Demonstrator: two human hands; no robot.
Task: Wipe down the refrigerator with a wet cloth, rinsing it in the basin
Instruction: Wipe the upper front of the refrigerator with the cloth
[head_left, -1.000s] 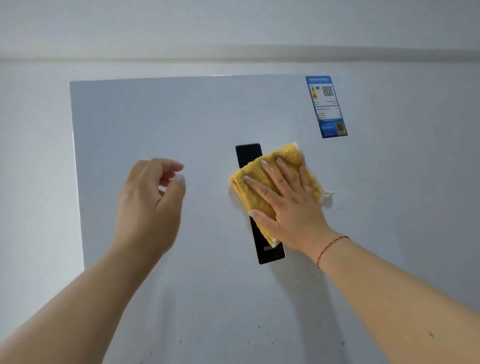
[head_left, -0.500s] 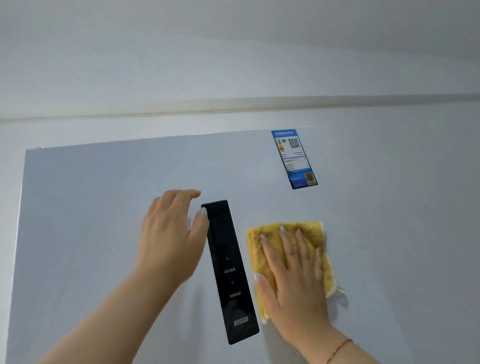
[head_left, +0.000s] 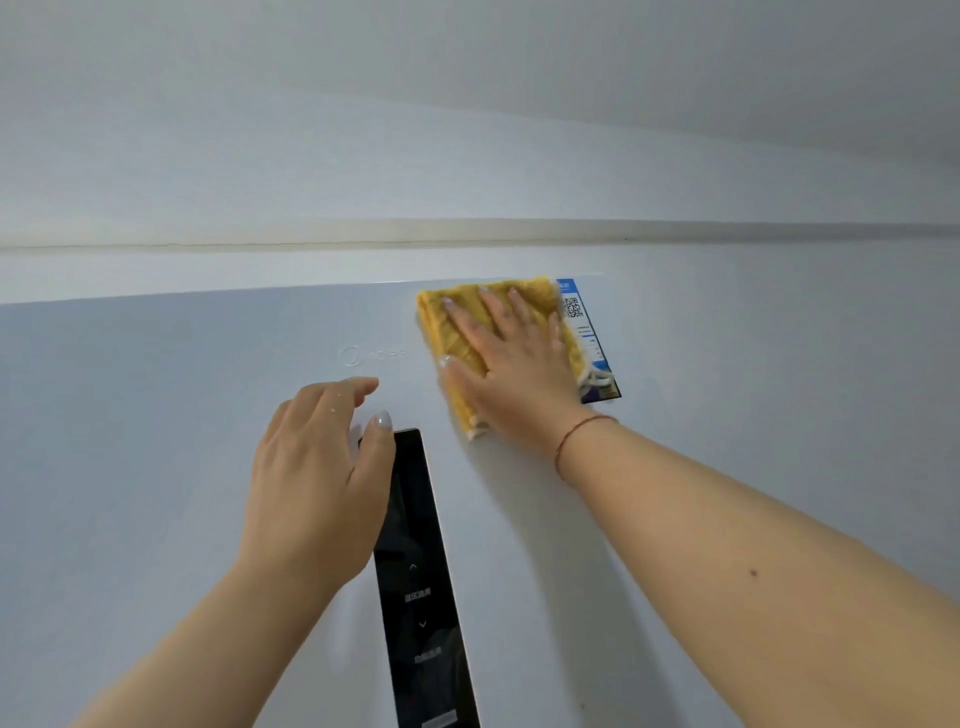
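The pale grey refrigerator door (head_left: 156, 441) fills the lower view. My right hand (head_left: 511, 366) lies flat with straight fingers on a folded yellow cloth (head_left: 452, 325), pressing it against the door near its top edge. The cloth overlaps the left side of a blue energy label (head_left: 584, 322). My left hand (head_left: 322, 483) hovers in front of the door with loosely curved fingers and holds nothing; it covers the upper left of the black control panel (head_left: 421, 582). The basin is out of view.
A faint brand logo (head_left: 371, 355) sits on the door left of the cloth. Above the door's top edge are a white wall (head_left: 467, 156) and a pale horizontal ledge (head_left: 519, 231).
My right hand slid the cloth off the black panel to its right, then up to the door's top edge over the blue label. My left hand moved right, next to the panel.
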